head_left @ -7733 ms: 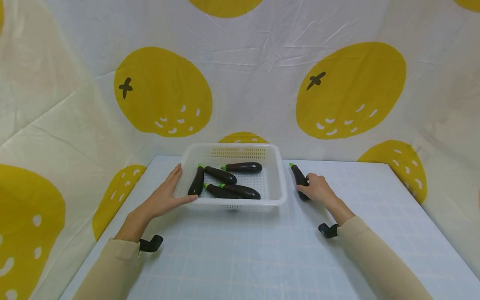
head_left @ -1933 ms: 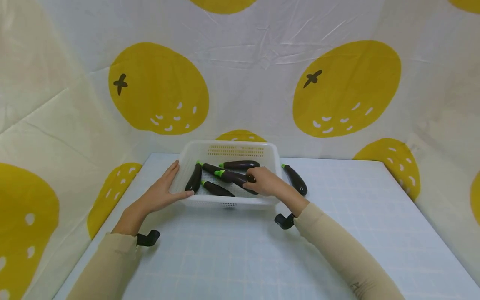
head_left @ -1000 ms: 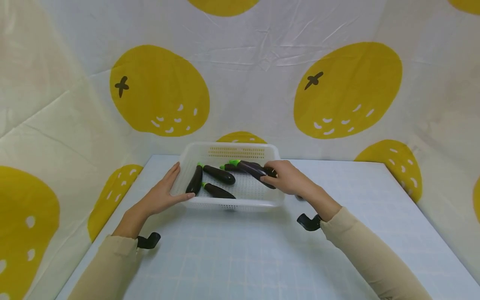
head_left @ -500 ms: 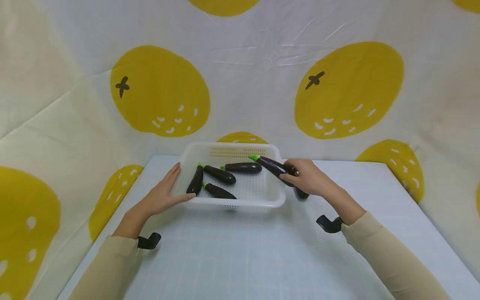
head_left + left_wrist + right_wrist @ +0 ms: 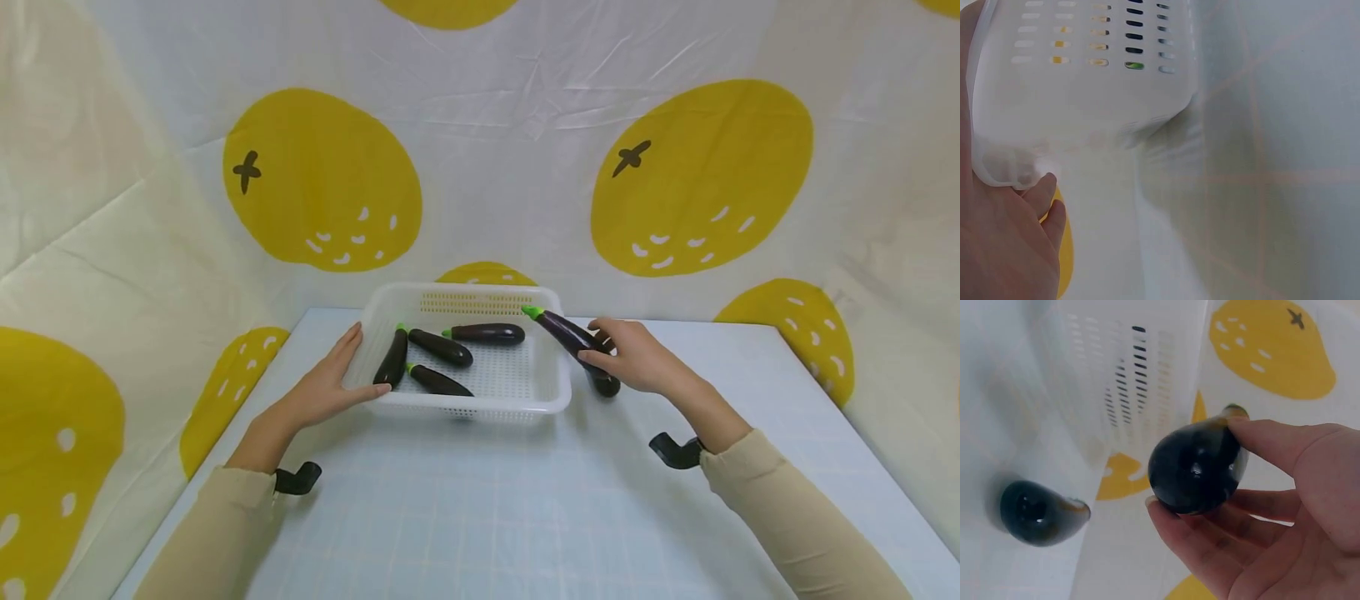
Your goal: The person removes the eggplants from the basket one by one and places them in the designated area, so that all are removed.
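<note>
My right hand (image 5: 637, 354) holds a dark purple eggplant (image 5: 561, 330) between thumb and fingers, raised beside the basket, its green stem end tilted up toward the basket's right rim. Below it, a second eggplant (image 5: 606, 386) lies on the table, partly covered by the held one in the head view; the right wrist view shows this table eggplant (image 5: 1038, 514) apart from it. My left hand (image 5: 318, 396) grips the near left corner of the white plastic basket (image 5: 457, 402), thumb over the front rim and fingers along the left side. Several eggplants (image 5: 441, 347) rest inside the basket.
The table (image 5: 480, 508) has a pale blue checked cover. Close behind the basket hangs a white cloth (image 5: 510, 167) with big yellow fruit prints, which also runs along both sides. Black wrist cameras (image 5: 298, 478) jut from both wrists.
Over the last two seconds the right hand has lifted an eggplant out of the basket and carried it right, above the one on the table. The left hand stays at the basket.
</note>
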`<state>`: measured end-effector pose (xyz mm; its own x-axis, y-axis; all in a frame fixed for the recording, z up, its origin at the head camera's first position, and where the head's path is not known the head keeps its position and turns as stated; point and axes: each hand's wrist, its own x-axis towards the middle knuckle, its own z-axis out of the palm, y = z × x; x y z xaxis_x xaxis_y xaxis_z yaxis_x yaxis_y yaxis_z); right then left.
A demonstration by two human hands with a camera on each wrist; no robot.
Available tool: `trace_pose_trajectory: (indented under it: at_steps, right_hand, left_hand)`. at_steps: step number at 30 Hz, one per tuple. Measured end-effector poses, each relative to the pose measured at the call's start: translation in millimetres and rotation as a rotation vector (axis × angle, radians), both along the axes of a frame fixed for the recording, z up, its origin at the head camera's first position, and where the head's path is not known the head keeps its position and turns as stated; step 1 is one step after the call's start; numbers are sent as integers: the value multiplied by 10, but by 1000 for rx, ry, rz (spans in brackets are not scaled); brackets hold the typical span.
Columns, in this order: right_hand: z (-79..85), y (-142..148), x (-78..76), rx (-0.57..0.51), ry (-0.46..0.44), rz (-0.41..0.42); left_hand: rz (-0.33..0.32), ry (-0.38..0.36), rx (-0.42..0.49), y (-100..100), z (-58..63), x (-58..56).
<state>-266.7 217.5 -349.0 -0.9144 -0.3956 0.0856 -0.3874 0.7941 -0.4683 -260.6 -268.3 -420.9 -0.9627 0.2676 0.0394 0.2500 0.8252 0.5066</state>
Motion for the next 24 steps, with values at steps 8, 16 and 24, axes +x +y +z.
trace_pose_trajectory:
  at_steps: [8, 16, 24]
  right_hand:
    - [-37, 113, 18, 17, -46, 15]
    - [-23, 279, 15, 40, -28, -32]
    - [-123, 438, 24, 56, -55, -97]
  left_hand:
    - [-1, -4, -5, 13, 16, 11]
    - [6, -10, 0, 7, 38, -17]
    - [12, -17, 3, 10, 22, -8]
